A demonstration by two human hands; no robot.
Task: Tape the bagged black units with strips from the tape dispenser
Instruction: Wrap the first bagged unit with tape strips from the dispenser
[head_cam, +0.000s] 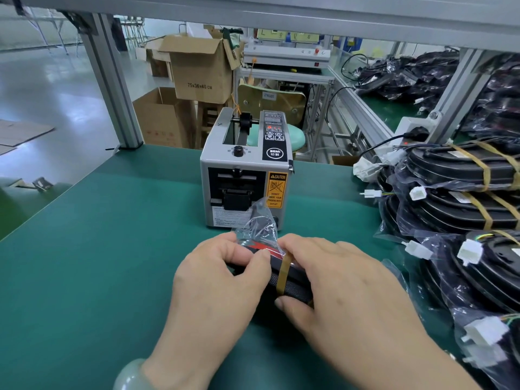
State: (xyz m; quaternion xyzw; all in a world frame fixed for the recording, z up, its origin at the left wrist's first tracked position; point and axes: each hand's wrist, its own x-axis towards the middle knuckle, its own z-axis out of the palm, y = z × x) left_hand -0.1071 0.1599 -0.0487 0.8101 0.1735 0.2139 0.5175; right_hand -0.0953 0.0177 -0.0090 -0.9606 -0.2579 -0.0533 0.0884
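1. Head view: bagged unit (292,280) lies on the green table (112,249), just in front of the tape dispenser (247,170).
2. Left hand (213,280) pinches the bag's end.
3. Right hand (334,291) grips the unit, thumb on a tan tape strip (284,274) across it.
4. Taped units (464,192) stacked at right.

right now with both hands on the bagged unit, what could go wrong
1. The loose bag end stands up between the left hand and right hand, close to the tape strip; it may crease under the strip or stay unsealed.
2. The strip looks slanted across the bagged black unit; pressed down so, it might hold the film poorly.
3. The tape dispenser carries a caution label about its outlet; reaching for another strip risks fingers there.
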